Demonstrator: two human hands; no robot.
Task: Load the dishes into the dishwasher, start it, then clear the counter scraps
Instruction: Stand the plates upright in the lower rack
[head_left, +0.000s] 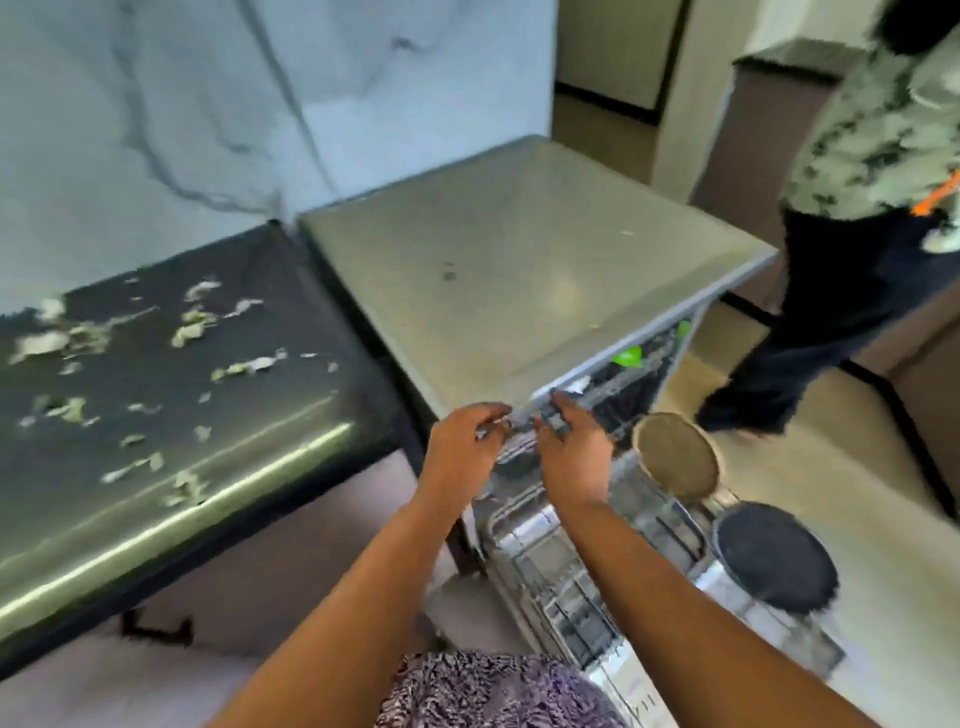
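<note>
Nearest the camera: patterned fabric (498, 691) at bottom centre, with both forearms reaching forward above it.

Far left: dark desk (171, 415), strewn with pale scraps (192, 327) across most of its top. Not yet cleared; judged the last step of the task.

Centre-left: left hand (467, 441) at the upper front edge of the dishwasher (519, 249), fingers loosely curled. Motion blur; cannot tell whether it grips anything.

Centre: right hand (571, 447) just beside the left, fingers spread and extended toward the same edge, holding nothing that shows. Both hands sit at the top of the opening, probably to draw out or push in the upper rack (618, 395), where a green item (627, 356) shows.

Right of the hands: the door (561, 597) is dropped open, and the lower rack carries a tan dish (675, 454) and a dark dish (776, 558), both standing on edge, presumably so water reaches their faces. Loading looks well along; the machine is not yet started.

Far right: another person (852, 218) on the floor.
</note>
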